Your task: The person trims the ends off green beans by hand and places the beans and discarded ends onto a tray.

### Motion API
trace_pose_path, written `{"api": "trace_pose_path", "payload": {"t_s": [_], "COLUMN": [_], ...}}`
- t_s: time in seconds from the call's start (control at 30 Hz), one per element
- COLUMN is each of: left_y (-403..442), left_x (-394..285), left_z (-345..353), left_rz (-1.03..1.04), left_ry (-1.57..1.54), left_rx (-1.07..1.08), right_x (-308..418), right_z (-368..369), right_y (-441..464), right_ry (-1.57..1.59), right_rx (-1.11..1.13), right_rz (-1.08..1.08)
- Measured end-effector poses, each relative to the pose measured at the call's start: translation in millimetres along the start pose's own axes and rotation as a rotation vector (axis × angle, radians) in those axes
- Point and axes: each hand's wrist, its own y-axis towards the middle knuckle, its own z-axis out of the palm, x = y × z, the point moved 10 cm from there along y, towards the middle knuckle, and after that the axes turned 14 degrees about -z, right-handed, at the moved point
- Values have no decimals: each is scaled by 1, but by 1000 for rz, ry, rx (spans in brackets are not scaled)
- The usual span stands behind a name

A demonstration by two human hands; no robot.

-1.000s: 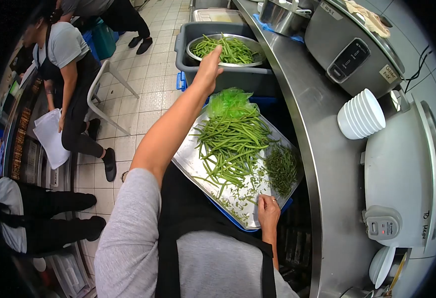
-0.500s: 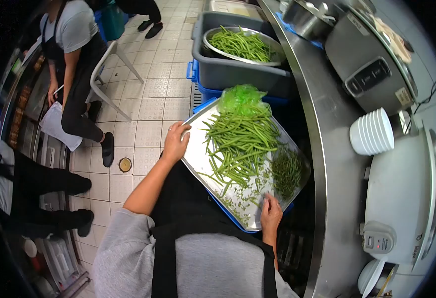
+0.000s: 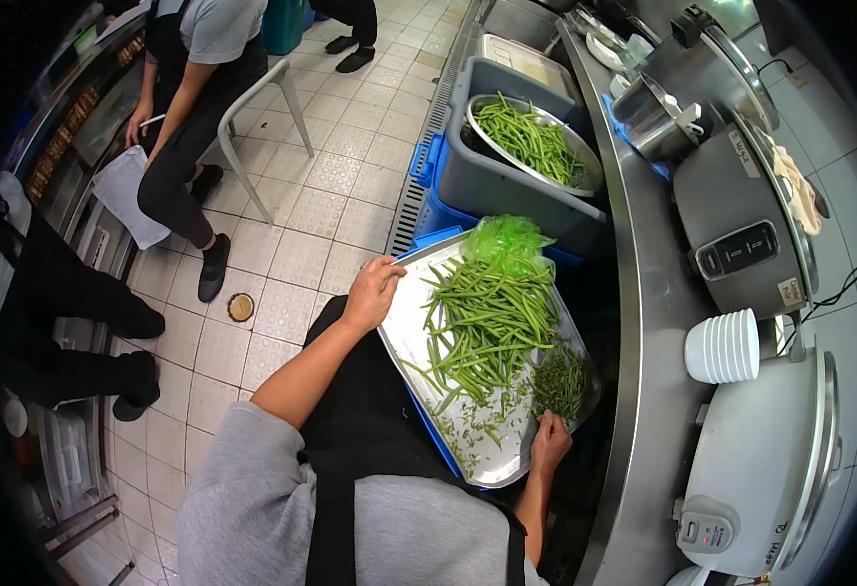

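Observation:
A metal tray (image 3: 411,327) lies tilted over my lap, carrying a heap of green beans (image 3: 492,327). At its far corner sits a crumpled green plastic bag (image 3: 510,242). A dark pile of trimmed bean ends (image 3: 558,383) is gathered by the right side, with loose bits scattered near the front. My left hand (image 3: 372,293) grips the tray's left rim, fingers over the edge. My right hand (image 3: 551,444) is at the right front edge, curled fingers touching the trimmed ends; what they hold, if anything, is hidden.
Ahead, a grey bin (image 3: 536,190) holds a metal bowl (image 3: 585,166) of beans. A steel counter (image 3: 634,391) runs along my right, with stacked white bowls (image 3: 722,347) and large cookers (image 3: 741,459). At left, a person sits by a white chair (image 3: 253,137); another stands nearby.
My view has shifted, so the tray appears lower and farther right. My right hand has moved rightward along the tray to the trimmed ends. My left hand stays on the rim.

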Motion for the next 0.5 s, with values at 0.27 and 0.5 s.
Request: {"api": "trace_pose_path", "payload": {"t_s": [0.27,0.5], "left_y": [-2,-1], "left_x": [0,-5], "left_z": [0,-2], "left_rz": [-4,-19], "left_ry": [-3,5], "left_rx": [-5,3], "right_x": [-7,0], "right_z": [-1,3], "right_y": [-2,2], "right_ry": [12,-23], "right_rx": [-53,-1], "right_rz": [49,52]}}
